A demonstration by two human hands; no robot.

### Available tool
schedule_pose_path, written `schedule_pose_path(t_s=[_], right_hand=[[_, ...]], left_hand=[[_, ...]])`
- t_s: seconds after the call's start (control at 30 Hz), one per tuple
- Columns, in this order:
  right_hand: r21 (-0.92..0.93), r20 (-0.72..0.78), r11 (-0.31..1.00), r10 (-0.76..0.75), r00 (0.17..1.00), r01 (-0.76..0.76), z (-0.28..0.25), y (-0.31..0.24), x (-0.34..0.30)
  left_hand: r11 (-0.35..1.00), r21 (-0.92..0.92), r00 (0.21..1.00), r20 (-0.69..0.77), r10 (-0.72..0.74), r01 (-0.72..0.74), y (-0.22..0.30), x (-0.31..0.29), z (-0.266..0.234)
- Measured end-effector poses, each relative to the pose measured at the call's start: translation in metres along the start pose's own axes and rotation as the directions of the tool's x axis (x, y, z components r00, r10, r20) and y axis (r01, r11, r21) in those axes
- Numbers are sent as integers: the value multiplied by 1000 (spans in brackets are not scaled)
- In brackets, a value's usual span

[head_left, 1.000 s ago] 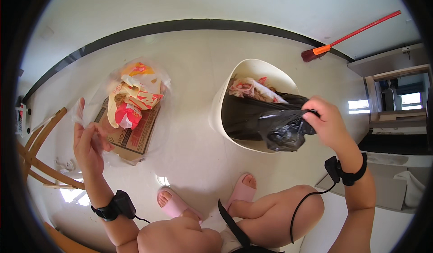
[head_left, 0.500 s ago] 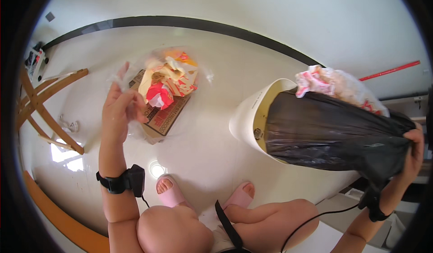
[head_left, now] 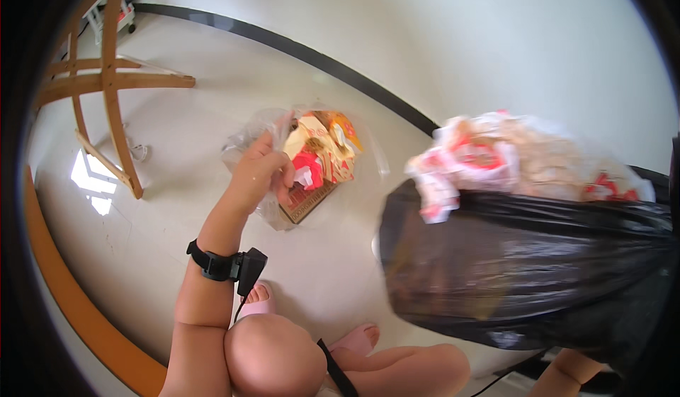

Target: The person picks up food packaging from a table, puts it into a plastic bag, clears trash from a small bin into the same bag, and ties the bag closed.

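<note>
My left hand (head_left: 263, 172) has its fingers curled on a clear plastic bag (head_left: 244, 142) on the floor. Inside that bag are crumpled food wrappers (head_left: 322, 138) in yellow, red and cream, over a flat brown cardboard box (head_left: 312, 204). At the right hangs a full black garbage bag (head_left: 496, 269), its top gathered toward the right edge. My right hand is hidden behind it; only the forearm (head_left: 567, 374) shows below. A white plastic bag with red print (head_left: 545, 156), stuffed with waste, lies along the black bag's far side. The white bin (head_left: 376, 245) is almost wholly covered, just a sliver of rim showing.
A wooden-legged stand (head_left: 110, 78) is at the far left, with a white wheeled rack (head_left: 117, 21) behind it. A white wall with a dark baseboard (head_left: 340, 71) runs along the far side. An orange edge (head_left: 85, 312) curves at the left. My pink slippers (head_left: 358, 340) are below.
The black garbage bag has come up toward me with my right hand, now covering the bin. The white bag has shifted with it. The view has turned; my left hand stays at the clear bag.
</note>
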State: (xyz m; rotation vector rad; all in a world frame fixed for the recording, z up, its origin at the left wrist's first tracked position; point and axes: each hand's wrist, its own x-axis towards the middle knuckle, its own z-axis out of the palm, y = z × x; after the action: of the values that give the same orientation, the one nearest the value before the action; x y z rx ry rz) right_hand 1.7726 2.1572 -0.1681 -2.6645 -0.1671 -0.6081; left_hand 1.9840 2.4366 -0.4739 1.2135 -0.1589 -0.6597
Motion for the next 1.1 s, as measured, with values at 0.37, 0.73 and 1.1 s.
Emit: schedule_pose_path(t_s=[0.37,0.73,1.1], right_hand=[[215,281,976,-86,956,24,224,16,99],[400,185,897,120,975,-186,427,-3,13],[172,335,985,-60,940,2,539,-4,12]], left_hand=[[996,-14,989,-114,-90,89,-14,-12,-46],[941,328,956,-291,22,79,-53,-2,-69],[898,433,981,-192,4,81,-44,-25,-82]])
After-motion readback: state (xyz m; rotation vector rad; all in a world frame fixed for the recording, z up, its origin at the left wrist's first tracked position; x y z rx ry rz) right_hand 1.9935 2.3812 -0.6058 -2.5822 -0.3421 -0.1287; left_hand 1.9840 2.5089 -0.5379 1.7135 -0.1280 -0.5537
